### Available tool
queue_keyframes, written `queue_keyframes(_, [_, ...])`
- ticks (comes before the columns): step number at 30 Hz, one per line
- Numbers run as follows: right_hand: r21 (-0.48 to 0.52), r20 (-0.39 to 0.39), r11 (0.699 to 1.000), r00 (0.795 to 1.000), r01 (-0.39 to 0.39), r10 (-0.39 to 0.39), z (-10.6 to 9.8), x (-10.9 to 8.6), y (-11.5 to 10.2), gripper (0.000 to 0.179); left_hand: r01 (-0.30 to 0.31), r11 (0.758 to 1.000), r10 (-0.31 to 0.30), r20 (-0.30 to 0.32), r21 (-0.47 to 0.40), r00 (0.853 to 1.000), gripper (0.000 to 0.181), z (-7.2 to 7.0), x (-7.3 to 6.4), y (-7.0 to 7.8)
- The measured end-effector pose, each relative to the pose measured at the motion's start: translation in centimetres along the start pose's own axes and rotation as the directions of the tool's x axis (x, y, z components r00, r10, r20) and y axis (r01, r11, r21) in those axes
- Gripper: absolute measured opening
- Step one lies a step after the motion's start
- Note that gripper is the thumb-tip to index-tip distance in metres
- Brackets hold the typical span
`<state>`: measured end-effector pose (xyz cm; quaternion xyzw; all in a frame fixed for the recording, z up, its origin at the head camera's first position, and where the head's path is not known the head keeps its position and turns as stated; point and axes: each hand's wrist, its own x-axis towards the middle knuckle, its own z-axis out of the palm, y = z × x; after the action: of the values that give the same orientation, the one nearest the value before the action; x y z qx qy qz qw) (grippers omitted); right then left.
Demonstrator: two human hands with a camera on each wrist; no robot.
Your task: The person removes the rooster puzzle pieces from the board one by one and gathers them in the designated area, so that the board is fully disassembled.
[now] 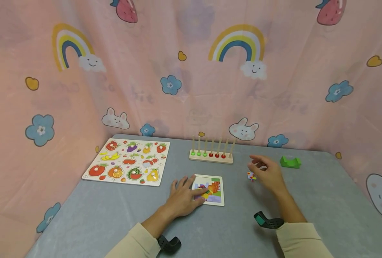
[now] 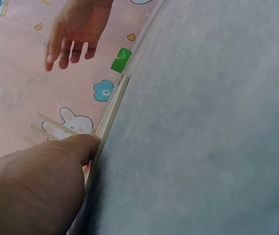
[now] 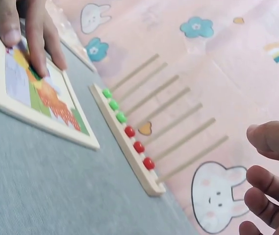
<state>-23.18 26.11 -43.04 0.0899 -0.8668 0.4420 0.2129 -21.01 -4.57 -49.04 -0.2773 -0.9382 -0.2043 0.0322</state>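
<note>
A small wooden jigsaw puzzle [image 1: 217, 186] with a pale frame and a colourful picture lies on the table in the head view. My left hand [image 1: 183, 198] rests on its left part, covering some of the picture, with fingers spread. In the right wrist view these fingertips touch the puzzle surface [image 3: 16, 83]. Over the table to the right, my right hand [image 1: 268, 173] is held in the air with loosely bent fingers and nothing between them. Just left of and below it lie loose puzzle pieces [image 1: 251, 176], too small to count surely.
A fruit peg board [image 1: 123, 170] lies at the back left. Behind the puzzle stands a wooden rack [image 1: 210, 157] of upright rods with green and red beads. A green notched block [image 1: 290, 162] sits at the back right. A patterned curtain [image 1: 197, 107] borders the grey table [image 1: 242, 236].
</note>
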Motion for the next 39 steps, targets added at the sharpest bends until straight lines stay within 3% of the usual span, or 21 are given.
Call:
queue_keyframes(8, [0.019, 0.022, 0.998, 0.998, 0.057, -0.057, 1.9, 0.1, -1.4, 0.031, -0.005, 1.0, 0.005, 0.001, 0.003, 1.0, 0.039, 0.0, 0.0, 0.0])
queue_keyframes(22, [0.085, 0.108, 0.996, 0.994, 0.024, -0.034, 5.3, -0.3, -2.9, 0.037, -0.003, 1.0, 0.003, 0.01, 0.017, 1.0, 0.039, -0.1, 0.3, -0.2])
queue_keyframes(33, [0.105, 0.151, 0.994, 0.988, 0.022, -0.038, 8.0, -1.1, -1.1, 0.038, -0.004, 1.0, 0.004, 0.008, 0.016, 1.0, 0.039, 0.2, 0.2, -0.1])
queue_keyframes(39, [0.07, 0.224, 0.997, 0.974, 0.011, -0.027, 9.0, -1.6, -0.1, 0.041, 0.0, 1.0, 0.0, 0.01, 0.007, 1.0, 0.039, -0.1, 0.0, 0.0])
